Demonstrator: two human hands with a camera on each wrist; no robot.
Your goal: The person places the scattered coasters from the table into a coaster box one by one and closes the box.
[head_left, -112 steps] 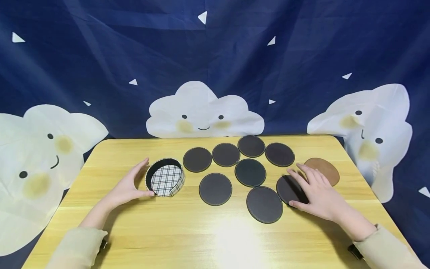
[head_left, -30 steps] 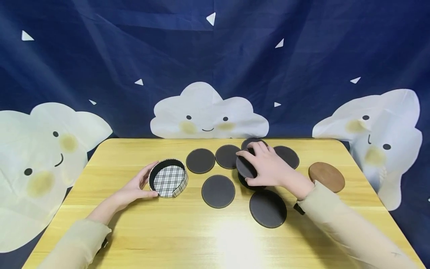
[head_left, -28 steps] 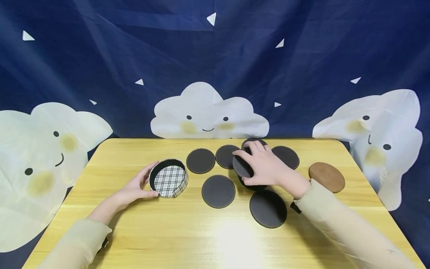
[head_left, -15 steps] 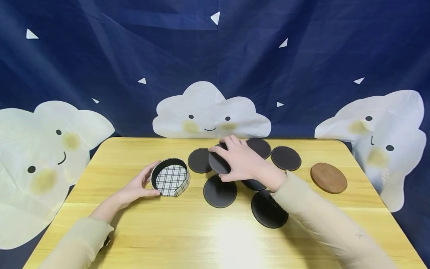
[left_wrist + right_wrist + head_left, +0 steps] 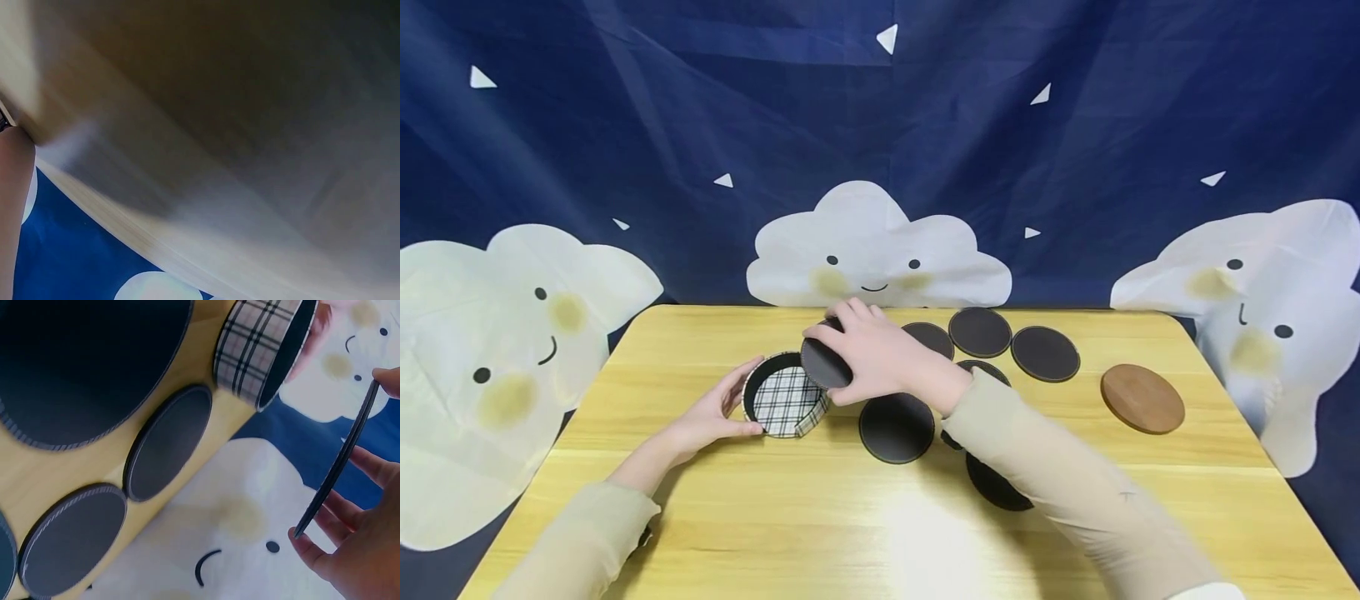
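Observation:
A round checked coaster holder (image 5: 782, 404) with a dark inner wall stands on the table; its checked outer side (image 5: 256, 347) shows in the right wrist view. My left hand (image 5: 711, 421) holds it at its left side, thumb in front and fingers behind. My right hand (image 5: 880, 354) pinches a round black coaster (image 5: 822, 364) by its edges, over the holder's right rim. Seen edge-on in the right wrist view, that coaster (image 5: 337, 459) lies between the thumb and fingertips. The left wrist view is blurred and shows mostly tabletop.
Several black coasters lie flat on the wooden table (image 5: 760, 517), among them a front one (image 5: 897, 429) and a far right one (image 5: 1045, 353). My right forearm covers some partly. A brown round coaster (image 5: 1142, 398) lies at the right. A cloud-printed blue cloth hangs behind.
My right hand has taken a black coaster from the right side and carried it left across the others to the holder. My left hand has closed in on the holder's side.

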